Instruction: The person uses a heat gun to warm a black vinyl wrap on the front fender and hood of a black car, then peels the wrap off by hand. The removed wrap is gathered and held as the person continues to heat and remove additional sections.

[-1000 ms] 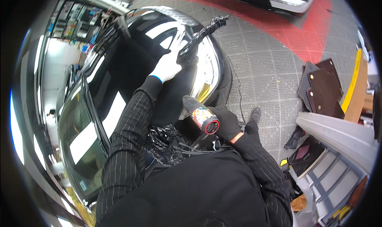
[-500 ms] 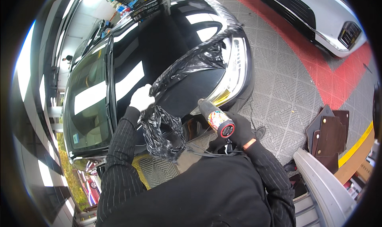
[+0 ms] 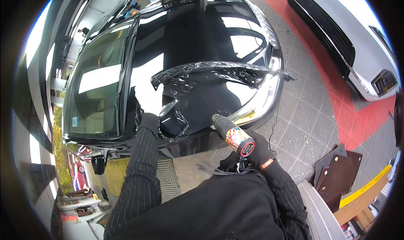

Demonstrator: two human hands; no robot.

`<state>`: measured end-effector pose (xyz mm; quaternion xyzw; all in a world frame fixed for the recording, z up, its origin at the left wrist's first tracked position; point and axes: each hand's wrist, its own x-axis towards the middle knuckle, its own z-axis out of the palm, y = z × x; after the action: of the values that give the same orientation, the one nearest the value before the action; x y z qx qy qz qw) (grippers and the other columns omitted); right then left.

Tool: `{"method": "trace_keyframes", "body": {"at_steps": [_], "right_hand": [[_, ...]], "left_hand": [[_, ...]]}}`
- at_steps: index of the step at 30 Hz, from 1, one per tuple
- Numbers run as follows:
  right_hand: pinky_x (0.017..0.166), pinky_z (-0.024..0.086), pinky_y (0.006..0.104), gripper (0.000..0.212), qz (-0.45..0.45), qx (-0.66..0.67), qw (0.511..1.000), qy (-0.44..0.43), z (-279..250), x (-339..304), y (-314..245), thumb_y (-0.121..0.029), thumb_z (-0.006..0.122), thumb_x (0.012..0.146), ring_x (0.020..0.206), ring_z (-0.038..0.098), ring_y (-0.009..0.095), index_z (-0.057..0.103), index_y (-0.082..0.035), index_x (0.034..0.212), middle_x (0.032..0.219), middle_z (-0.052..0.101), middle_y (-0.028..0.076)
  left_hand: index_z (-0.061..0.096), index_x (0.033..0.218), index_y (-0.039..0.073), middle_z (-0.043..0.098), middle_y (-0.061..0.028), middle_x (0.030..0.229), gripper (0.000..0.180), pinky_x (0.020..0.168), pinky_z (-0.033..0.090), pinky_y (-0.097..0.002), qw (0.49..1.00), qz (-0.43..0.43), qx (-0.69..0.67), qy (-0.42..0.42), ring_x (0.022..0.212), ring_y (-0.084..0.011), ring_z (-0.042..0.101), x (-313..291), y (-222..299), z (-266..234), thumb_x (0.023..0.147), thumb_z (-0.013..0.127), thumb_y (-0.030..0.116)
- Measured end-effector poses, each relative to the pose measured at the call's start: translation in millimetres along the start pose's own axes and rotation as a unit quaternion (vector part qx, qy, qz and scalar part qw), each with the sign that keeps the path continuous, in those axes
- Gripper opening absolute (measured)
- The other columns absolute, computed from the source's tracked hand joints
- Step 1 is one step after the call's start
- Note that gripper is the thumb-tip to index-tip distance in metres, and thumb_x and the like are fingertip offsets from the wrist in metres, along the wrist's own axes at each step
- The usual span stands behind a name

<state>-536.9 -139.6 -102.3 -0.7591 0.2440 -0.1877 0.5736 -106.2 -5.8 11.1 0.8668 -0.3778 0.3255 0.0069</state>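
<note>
My left hand, in a white glove, is closed on the edge of a thin glossy black film. Glare hides some of its fingers. From there the film runs as a raised, wrinkled fold across the front fender to the headlight; a loose crumpled part lies below the hand. In its black glove, my right hand grips a heat gun with a multicoloured sticker and a red-ringed rear end. Its nozzle points at the fender just behind the headlight, and a cord hangs beneath it.
The black car's hood and windshield fill the left and far side. A white car stands at far right on grey and red floor tiles. Brown leather-like pieces lie at right, near a grey ledge.
The film, bunched and hanging off the car's side before, now lies mostly over the fender, its fold stretched straighter. My view has shifted; the heat gun stays near the headlight.
</note>
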Motion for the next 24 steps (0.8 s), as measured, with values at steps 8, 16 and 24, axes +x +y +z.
{"method": "trace_keyframes", "body": {"at_steps": [8,16,24], "right_hand": [[0.089,0.060,0.0452,0.059,-0.006,0.017,1.000,-0.005,7.5,28.6,-5.0,-0.029,0.092,0.078,0.105,0.076,0.040,0.074,-0.008,0.130,0.113,0.078,0.019],[0.090,0.061,0.0433,0.062,-0.053,-0.047,0.992,-0.105,-13.1,53.2,-31.0,-0.034,0.094,0.077,0.105,0.077,0.037,0.074,-0.006,0.129,0.114,0.079,0.017],[0.090,0.061,0.0457,0.063,-0.079,-0.069,0.971,-0.216,-27.8,73.0,-21.6,-0.035,0.090,0.081,0.107,0.076,0.038,0.072,-0.013,0.137,0.121,0.077,0.017]], "left_hand": [[0.058,0.130,0.002,0.062,-0.0223,0.124,0.081,0.092,0.055,-0.0541,0.946,-0.145,-0.123,-0.263,0.106,-0.0423,0.065,-153.7,62.9,-39.5,0.077,0.090,0.056],[0.061,0.119,0.004,0.070,-0.0237,0.096,0.027,0.080,0.057,-0.0558,0.927,-0.231,-0.183,-0.234,0.091,-0.0464,0.070,-203.3,47.4,-20.3,0.093,0.057,0.011],[0.064,0.117,0.005,0.075,-0.0258,0.092,0.027,0.078,0.057,-0.0573,0.899,-0.305,-0.122,-0.290,0.090,-0.0468,0.074,-195.6,49.2,-22.5,0.098,0.062,0.024]]}}
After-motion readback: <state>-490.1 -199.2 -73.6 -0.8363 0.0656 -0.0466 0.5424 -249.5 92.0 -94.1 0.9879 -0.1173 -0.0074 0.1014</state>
